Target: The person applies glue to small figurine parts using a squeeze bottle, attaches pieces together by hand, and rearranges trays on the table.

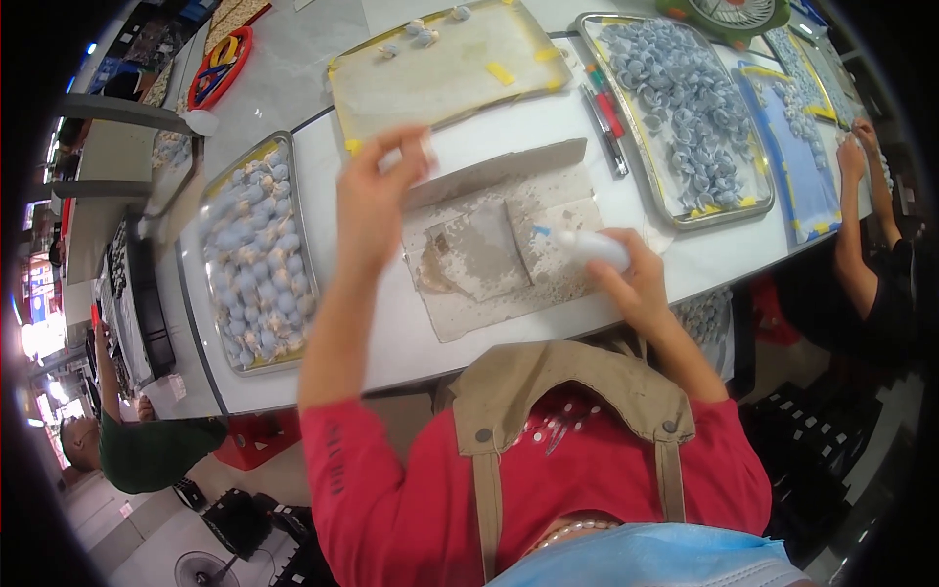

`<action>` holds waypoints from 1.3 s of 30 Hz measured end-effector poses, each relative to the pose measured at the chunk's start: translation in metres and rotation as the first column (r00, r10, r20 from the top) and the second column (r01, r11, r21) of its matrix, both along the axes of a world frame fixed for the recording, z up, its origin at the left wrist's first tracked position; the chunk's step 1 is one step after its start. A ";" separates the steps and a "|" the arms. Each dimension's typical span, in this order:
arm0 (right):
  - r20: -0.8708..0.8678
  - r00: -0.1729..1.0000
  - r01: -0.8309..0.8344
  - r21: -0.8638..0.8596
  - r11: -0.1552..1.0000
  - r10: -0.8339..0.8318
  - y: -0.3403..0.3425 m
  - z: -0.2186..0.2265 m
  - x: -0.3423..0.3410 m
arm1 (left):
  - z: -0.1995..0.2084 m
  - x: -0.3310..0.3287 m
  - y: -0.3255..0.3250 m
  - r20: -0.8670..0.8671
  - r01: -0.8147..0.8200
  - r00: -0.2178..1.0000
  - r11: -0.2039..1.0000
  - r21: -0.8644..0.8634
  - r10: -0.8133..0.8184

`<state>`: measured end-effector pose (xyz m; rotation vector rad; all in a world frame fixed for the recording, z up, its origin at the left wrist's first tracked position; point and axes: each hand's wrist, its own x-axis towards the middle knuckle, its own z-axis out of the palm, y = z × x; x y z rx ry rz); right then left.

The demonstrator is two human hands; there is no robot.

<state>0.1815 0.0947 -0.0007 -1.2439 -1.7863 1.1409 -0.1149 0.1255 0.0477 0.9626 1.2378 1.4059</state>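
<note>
My right hand (636, 284) is wrapped around a white squeeze bottle (599, 251), whose thin blue tip points left over a stained cardboard sheet (469, 313). Raised above the sheet's left side, my left hand (377, 191) is blurred, with thumb and fingers brought together. A small pale spot shows at its fingertips, but I cannot make out what it is. Beyond the hands lies a paper-lined tray (450, 83) with yellow tape and several small grey-blue pieces (423, 35) near its far edge.
At left stands a tray (311, 245) of rounded grey-blue pieces. A metal tray (646, 186) of grey cup-shaped pieces stands at right, with pens (604, 127) beside it. A green fan (738, 15) and a red basket (223, 68) sit farther off. Other people work on both sides.
</note>
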 end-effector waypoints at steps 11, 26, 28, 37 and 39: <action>-0.051 0.997 -0.050 0.203 0.978 0.062 0.003 0.042 -0.001 | -0.041 0.090 -0.118 0.311 0.155 0.949 0.942 -0.296 -0.058; 0.235 0.971 -0.164 0.502 0.849 0.048 -0.013 0.066 -0.010 | -0.041 0.096 -0.127 0.286 0.085 0.958 0.984 -0.155 -0.037; 0.241 0.969 -0.167 0.508 0.845 0.046 -0.013 0.067 -0.012 | -0.040 0.097 -0.127 0.287 0.088 0.957 0.984 -0.155 -0.041; 0.230 0.973 -0.138 0.506 0.851 0.021 -0.012 0.065 -0.009 | -0.035 0.095 -0.126 0.330 0.121 0.943 0.975 -0.186 -0.054; 0.208 0.978 -0.110 0.480 0.870 0.009 -0.012 0.065 -0.007 | -0.037 0.095 -0.125 0.417 0.110 0.908 0.977 -0.183 -0.025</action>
